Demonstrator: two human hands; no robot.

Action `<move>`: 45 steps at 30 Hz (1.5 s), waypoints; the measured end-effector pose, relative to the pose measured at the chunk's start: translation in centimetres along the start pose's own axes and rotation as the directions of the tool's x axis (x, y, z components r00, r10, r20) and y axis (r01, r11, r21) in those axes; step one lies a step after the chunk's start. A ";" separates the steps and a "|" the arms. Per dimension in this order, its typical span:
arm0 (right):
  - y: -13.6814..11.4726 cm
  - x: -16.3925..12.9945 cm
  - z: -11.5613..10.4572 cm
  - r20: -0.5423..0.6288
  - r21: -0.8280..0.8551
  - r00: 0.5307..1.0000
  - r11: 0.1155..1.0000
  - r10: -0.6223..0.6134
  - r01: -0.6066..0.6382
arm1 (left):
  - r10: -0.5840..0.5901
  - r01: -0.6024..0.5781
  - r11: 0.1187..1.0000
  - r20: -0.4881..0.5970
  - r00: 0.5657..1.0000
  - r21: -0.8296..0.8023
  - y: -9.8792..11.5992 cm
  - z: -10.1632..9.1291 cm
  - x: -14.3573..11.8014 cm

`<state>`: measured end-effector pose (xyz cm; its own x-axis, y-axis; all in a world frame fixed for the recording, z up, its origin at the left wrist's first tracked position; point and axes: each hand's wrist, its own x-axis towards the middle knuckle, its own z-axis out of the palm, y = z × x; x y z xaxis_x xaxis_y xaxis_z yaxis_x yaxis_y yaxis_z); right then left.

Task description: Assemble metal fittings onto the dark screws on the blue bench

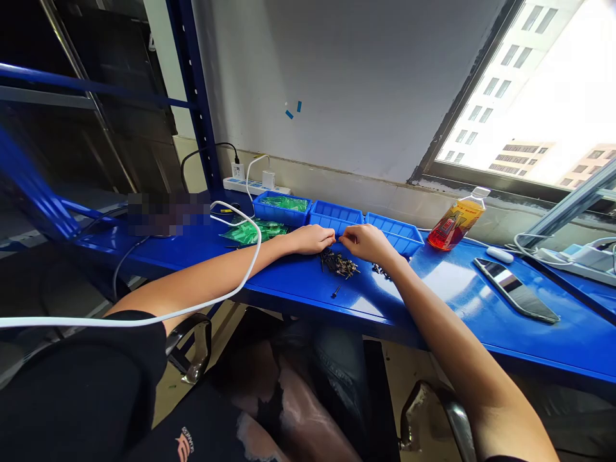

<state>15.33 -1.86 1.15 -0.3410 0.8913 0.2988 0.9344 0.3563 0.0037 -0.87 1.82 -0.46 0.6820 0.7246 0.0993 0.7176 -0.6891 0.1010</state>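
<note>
Pile of small dark screws [339,264] sits mid-frame on the blue workbench [452,289], just below where the two hands meet. Pieces look black, short and jumbled; too small to tell the exact type. One stray screw [335,292] lies apart, lower, near the bench's front edge. Smaller dark cluster [380,271] sits just right of the pile, under the right wrist.

Left hand [312,239] and right hand [364,242] are fingertip to fingertip above the pile, fingers curled in and pinched. Whatever is between them is too small to see, so can't tell what either one has hold of.

Directly behind the hands: row of three blue bins [337,218], the leftmost holding green bags [285,203]. More green bags [250,231] lie on the bench left of the hands. White cable [250,269] loops over the left forearm. Right of frame: orange drink bottle [456,224], phone [516,290] lying flat, white mouse [499,254]. Power strip [250,185] against the wall, upper left of the bins.
</note>
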 end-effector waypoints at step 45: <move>0.4 0.1 0.2 -0.018 0.066 0.999 0.997 -0.034 0.035 | 0.070 -0.074 0.995 -0.061 0.996 -0.068 -0.5 0.3 0.1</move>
<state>15.62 -1.57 1.02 -0.3710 0.8735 0.3153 0.9129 0.4052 -0.0483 -1.07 2.22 -0.80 0.7204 0.6734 0.1658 0.6541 -0.7392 0.1604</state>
